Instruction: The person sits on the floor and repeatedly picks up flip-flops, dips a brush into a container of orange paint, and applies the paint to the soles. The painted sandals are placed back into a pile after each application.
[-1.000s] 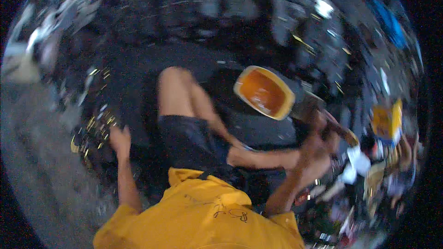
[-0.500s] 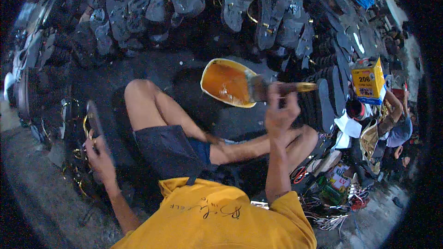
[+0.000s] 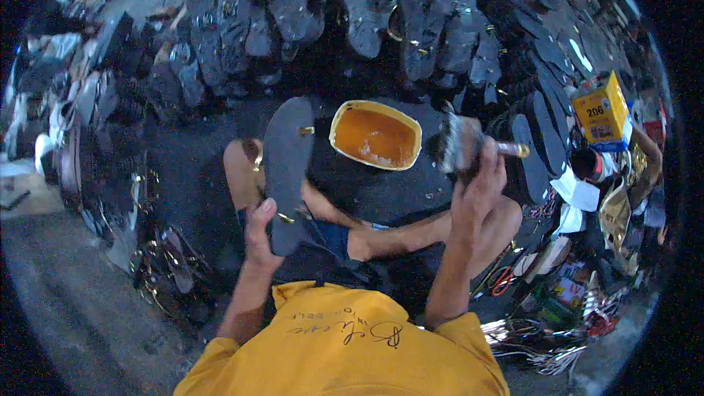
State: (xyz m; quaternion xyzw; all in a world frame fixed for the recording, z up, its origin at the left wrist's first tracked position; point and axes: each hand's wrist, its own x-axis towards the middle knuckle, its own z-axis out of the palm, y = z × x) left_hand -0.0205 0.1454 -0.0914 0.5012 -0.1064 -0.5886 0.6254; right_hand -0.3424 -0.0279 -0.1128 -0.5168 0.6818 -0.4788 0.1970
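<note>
My left hand (image 3: 262,238) grips a flat grey sandal (image 3: 289,154) near its heel end. The sandal stands nearly lengthwise over my left leg, its sole toward me, and bits of gold strap stick out at its edges. In my right hand (image 3: 480,180) is a wide brush (image 3: 462,148) with wet-looking, blurred bristles. The brush is held just right of a cream-rimmed tub (image 3: 415,119), apart from it. Amber liquid (image 3: 375,136) fills much of the tub, with whitish froth near its front side.
Rows of dark sandals (image 3: 359,18) curve around the far side. Grey soles (image 3: 522,143) stand stacked at the right, beside a yellow box (image 3: 603,114). A pile of sandals with gold straps (image 3: 172,260) lies left; orange-handled scissors (image 3: 502,280) lie right. Another person's arm (image 3: 645,158) shows at far right.
My left hand has brought the sandal from the far left to above my left leg. My right hand has lifted the brush away from the tub, to the right.
</note>
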